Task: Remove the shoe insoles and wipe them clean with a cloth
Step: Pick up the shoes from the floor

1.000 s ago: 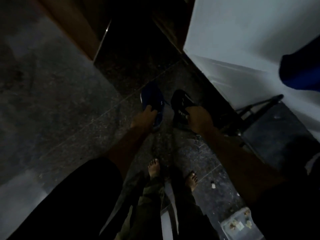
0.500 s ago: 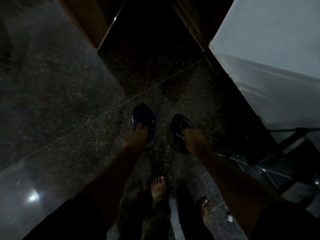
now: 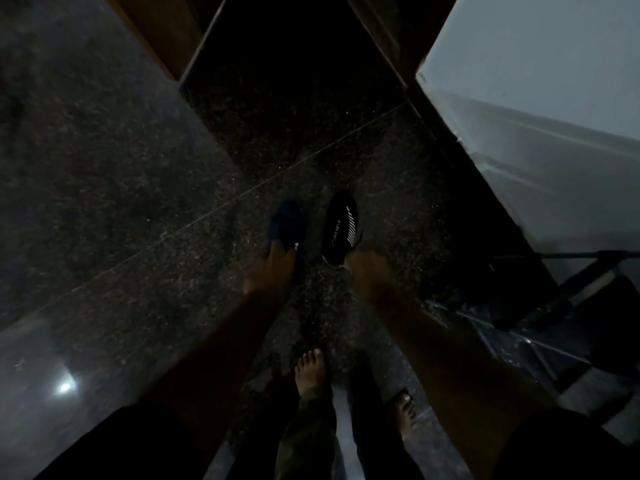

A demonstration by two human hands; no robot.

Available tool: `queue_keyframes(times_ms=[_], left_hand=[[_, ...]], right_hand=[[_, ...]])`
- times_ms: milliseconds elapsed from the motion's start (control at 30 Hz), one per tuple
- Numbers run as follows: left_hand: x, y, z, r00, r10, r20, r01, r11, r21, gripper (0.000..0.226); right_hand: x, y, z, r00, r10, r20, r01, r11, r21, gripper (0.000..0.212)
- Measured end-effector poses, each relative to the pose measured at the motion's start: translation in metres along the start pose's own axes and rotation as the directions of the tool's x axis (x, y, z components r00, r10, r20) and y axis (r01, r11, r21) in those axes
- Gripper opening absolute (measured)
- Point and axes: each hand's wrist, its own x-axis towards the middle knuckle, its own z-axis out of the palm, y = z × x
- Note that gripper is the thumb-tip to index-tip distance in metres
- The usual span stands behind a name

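A: Item one, our left hand (image 3: 272, 271). We reach down with it to the blue shoe (image 3: 286, 225), fingers laid over the heel end. It is too dark for us to tell whether that grip is clenched round the shoe or only resting on it.

B: Item two, our right hand (image 3: 367, 271). We hold the black shoe (image 3: 341, 228) at its heel end, fingers curled about it, so this grip is grasping the shoe. White stripes run along the shoe's right side.

A: Placement: both shoes are side by side, just apart, toes pointing away from us, over the dark speckled floor (image 3: 138, 202). We cannot tell whether they touch it. Insoles: we cannot see them.

B: Item three, our bare feet (image 3: 311, 372), standing on the floor below the shoes, with olive trouser legs (image 3: 308, 431) above them.

A: Surroundings: a pale wall (image 3: 540, 109) to the right, a wooden frame (image 3: 162, 32) at upper left, a dark metal rack (image 3: 571, 299) at right, and a small bright reflection (image 3: 64, 387) on the floor at lower left.
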Motion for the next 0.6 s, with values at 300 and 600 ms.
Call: queue_keyframes(times_ms=[300,600], left_hand=[[-0.029,0.061,-0.013,0.992,0.101,-0.078,-0.099,0.995,0.024,0.037],[-0.113,0.195,-0.08,0.906,0.392,-0.16,-0.397,0.918,0.001,0.043]], right_hand=[[-0.056,0.057,0.014,0.995,-0.039,-0.094,0.049,0.994,0.097,0.024],[-0.174,0.102,-0.123,0.936,0.231,-0.266,-0.178,0.961,0.21,0.032]])
